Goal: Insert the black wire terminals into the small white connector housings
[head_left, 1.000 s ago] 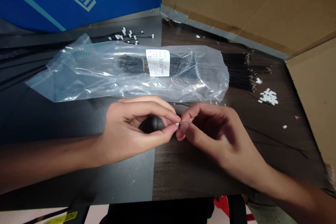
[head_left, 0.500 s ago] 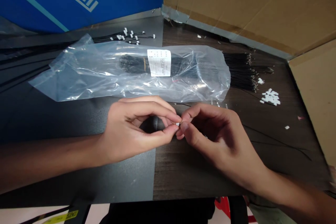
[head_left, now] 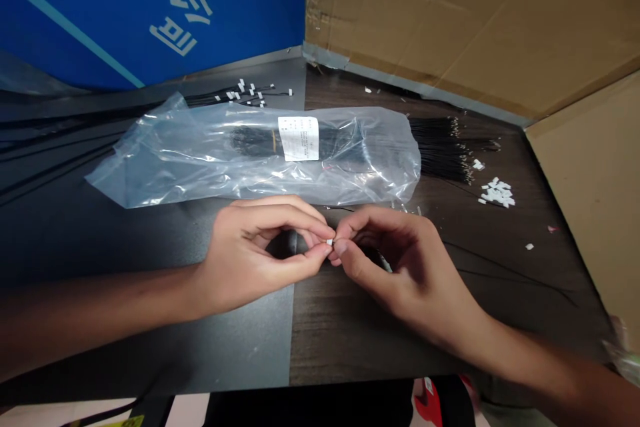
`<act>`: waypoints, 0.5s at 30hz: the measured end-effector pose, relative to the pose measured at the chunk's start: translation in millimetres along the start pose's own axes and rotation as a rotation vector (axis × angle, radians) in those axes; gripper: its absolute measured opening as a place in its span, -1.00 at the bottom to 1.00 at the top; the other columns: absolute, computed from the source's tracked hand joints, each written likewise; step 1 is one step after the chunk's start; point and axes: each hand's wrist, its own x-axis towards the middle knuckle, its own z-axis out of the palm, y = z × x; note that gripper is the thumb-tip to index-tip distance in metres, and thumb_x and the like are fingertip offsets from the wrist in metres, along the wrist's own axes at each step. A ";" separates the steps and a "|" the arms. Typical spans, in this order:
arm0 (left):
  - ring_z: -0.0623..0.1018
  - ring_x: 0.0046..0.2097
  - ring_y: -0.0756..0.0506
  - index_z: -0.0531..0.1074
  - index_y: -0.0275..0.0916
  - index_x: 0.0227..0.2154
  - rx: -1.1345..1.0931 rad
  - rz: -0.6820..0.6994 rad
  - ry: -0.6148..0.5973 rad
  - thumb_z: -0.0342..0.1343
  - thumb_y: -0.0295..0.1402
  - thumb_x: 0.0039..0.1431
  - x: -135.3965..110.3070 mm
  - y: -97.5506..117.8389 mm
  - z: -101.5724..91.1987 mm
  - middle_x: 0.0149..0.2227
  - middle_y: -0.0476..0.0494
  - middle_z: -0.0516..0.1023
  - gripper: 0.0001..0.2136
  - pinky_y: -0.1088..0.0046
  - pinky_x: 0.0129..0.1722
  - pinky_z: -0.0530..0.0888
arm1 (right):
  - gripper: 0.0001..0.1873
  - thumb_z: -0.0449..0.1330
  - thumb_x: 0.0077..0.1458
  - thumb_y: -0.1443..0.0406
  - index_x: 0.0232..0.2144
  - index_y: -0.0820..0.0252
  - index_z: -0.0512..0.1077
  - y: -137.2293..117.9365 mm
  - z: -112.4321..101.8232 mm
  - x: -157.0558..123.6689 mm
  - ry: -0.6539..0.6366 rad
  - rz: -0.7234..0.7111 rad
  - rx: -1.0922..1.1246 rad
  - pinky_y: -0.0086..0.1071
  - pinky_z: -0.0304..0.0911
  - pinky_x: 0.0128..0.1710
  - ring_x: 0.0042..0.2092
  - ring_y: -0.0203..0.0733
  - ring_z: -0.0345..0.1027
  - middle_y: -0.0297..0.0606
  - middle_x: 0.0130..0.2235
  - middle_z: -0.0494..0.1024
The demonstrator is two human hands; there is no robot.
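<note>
Between the thumb and forefinger of my left hand is a small white connector housing. My right hand meets it at the fingertips, pinching what looks like the end of a thin black wire that trails out to the right; the tip itself is hidden. Behind both hands lies a clear plastic bag with a bundle of black wires sticking out of its right end. Loose white connector housings are heaped to the right of the bundle.
At the back left, several black wires end in white connectors. A blue panel and a cardboard wall border the table behind. A white label is on the bag.
The whole view has shifted, so the bag and panels appear lower and the right-hand items further left. Both hands keep their fingertip pinch around the white housing, almost unmoved.
</note>
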 end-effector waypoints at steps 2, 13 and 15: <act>0.70 -0.35 -0.03 0.69 -0.25 -0.28 -0.003 0.001 0.000 0.33 -0.67 0.13 0.2 0.3 0.1 -0.31 -0.15 0.73 -0.81 0.51 -0.34 0.64 | -0.95 0.34 0.18 0.42 -0.33 0.22 0.54 1.2 0.3 0.1 -0.002 0.003 0.006 -0.47 0.32 -0.30 -0.34 -0.31 0.41 -0.37 -0.38 0.56; 0.70 -0.33 -0.05 0.66 -0.27 -0.32 -0.009 -0.015 0.010 0.31 -0.69 0.09 1.2 -0.9 0.9 -0.32 -0.17 0.72 -0.81 0.53 -0.36 0.63 | -0.91 0.38 0.14 0.41 -0.38 0.22 0.54 -2.6 -5.2 3.2 -0.022 0.089 0.054 -0.45 0.31 -0.28 -0.32 -0.28 0.40 -0.34 -0.38 0.58; 0.69 -0.34 -0.05 0.65 -0.27 -0.33 -0.032 -0.036 0.008 0.30 -0.69 0.08 1.4 -0.5 1.1 -0.32 -0.17 0.72 -0.80 0.54 -0.37 0.63 | -0.89 0.41 0.14 0.40 -0.38 0.22 0.54 -2.2 -5.6 3.7 -0.030 0.104 0.065 -0.46 0.30 -0.28 -0.32 -0.29 0.38 -0.34 -0.39 0.58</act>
